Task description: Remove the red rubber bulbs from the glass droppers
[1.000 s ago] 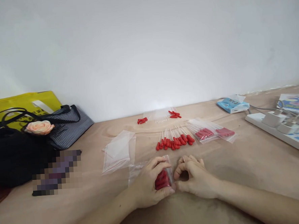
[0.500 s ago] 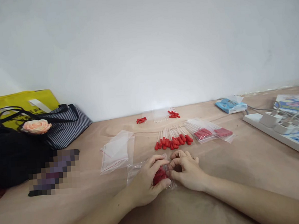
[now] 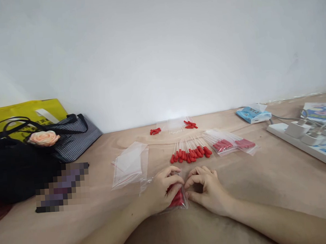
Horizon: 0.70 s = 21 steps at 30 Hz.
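My left hand (image 3: 161, 192) is closed over a clear zip bag (image 3: 176, 200) that holds several red-bulbed droppers, pressing it to the wooden table (image 3: 265, 174). My right hand (image 3: 206, 190) pinches the bag's right end with thumb and forefinger. The two hands touch at the fingertips. Just beyond them lies a loose row of red-bulbed droppers (image 3: 191, 152).
Two filled bags (image 3: 230, 143) lie right of the loose droppers. Empty clear bags (image 3: 129, 165) lie to the left. A few more droppers (image 3: 190, 124) and red bulbs (image 3: 155, 131) sit near the wall. Handbags (image 3: 29, 152) stand at left; a power strip (image 3: 304, 139) and a tissue pack (image 3: 253, 113) at right.
Both hands stayed on the bag of droppers. They shifted a little toward the loose droppers and back, and the bag now lies flatter under my left hand.
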Each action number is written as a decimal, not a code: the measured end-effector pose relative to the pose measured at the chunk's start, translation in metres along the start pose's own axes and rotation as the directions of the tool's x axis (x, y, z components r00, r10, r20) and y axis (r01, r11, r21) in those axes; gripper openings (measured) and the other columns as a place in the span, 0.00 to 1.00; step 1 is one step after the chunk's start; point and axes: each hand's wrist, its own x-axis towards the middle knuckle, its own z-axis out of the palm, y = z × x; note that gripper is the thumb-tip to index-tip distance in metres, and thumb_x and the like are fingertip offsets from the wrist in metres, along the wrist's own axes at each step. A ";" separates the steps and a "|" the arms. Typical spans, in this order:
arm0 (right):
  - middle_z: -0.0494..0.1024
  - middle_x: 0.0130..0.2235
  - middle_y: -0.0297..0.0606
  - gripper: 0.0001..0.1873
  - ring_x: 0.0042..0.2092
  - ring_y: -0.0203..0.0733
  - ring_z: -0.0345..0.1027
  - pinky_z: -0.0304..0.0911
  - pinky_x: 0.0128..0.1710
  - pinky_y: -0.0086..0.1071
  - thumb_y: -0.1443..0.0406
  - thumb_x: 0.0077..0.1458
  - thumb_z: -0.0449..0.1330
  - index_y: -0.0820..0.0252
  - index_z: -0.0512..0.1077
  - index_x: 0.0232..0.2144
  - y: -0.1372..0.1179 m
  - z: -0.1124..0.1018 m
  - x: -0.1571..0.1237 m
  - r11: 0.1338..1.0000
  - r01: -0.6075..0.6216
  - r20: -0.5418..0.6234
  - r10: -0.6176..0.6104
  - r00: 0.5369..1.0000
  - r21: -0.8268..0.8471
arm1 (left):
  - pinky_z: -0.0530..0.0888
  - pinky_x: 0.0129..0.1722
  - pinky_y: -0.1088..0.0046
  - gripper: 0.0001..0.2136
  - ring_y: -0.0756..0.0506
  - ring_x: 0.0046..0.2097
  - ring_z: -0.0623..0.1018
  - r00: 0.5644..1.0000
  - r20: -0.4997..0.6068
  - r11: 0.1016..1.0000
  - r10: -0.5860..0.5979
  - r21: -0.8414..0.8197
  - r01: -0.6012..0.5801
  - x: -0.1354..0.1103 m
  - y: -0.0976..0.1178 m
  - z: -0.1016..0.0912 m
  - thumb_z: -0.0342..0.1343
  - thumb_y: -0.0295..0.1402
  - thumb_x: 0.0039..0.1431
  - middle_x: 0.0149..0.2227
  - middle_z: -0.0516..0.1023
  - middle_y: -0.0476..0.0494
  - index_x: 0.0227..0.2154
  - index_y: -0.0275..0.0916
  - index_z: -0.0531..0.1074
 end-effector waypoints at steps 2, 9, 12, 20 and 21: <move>0.70 0.33 0.31 0.04 0.37 0.39 0.59 0.47 0.37 0.36 0.66 0.42 0.61 0.51 0.71 0.26 -0.002 0.000 -0.002 0.996 0.071 -0.042 -0.073 0.996 -0.048 | 0.67 0.44 0.71 0.09 0.48 0.43 0.70 1.000 -0.006 1.000 -0.008 -0.010 0.008 -0.001 -0.001 0.000 0.46 0.26 0.56 0.44 0.68 0.42 0.31 0.39 0.71; 0.69 0.31 0.31 0.03 0.34 0.35 0.57 0.44 0.36 0.35 0.68 0.45 0.58 0.55 0.70 0.23 -0.001 0.001 -0.005 0.915 0.329 -0.168 -0.372 0.913 -0.235 | 0.68 0.43 0.71 0.09 0.49 0.41 0.71 0.998 -0.060 0.999 -0.016 -0.052 0.013 -0.003 -0.005 0.004 0.47 0.26 0.54 0.41 0.70 0.43 0.32 0.40 0.72; 0.69 0.29 0.30 0.03 0.34 0.35 0.56 0.43 0.36 0.35 0.67 0.46 0.59 0.54 0.70 0.23 0.002 0.003 -0.005 0.901 0.350 -0.181 -0.400 0.898 -0.256 | 0.69 0.43 0.71 0.08 0.49 0.41 0.72 0.997 -0.072 0.998 -0.023 -0.059 0.018 -0.003 -0.007 0.005 0.49 0.27 0.53 0.40 0.71 0.44 0.31 0.40 0.72; 0.69 0.28 0.31 0.05 0.33 0.36 0.55 0.43 0.36 0.36 0.68 0.48 0.55 0.56 0.69 0.22 0.006 0.004 -0.002 0.872 0.419 -0.194 -0.470 0.861 -0.251 | 0.68 0.43 0.73 0.10 0.49 0.42 0.71 0.999 -0.001 0.999 0.053 -0.007 -0.053 -0.001 -0.002 0.001 0.46 0.24 0.54 0.42 0.68 0.42 0.33 0.39 0.72; 0.69 0.28 0.31 0.05 0.33 0.36 0.55 0.43 0.37 0.36 0.68 0.48 0.55 0.56 0.69 0.22 0.007 0.004 -0.002 0.862 0.433 -0.195 -0.487 0.851 -0.263 | 0.68 0.43 0.73 0.10 0.49 0.42 0.70 0.998 0.014 0.998 0.066 0.021 -0.067 0.000 -0.001 0.000 0.46 0.24 0.54 0.43 0.68 0.42 0.34 0.39 0.72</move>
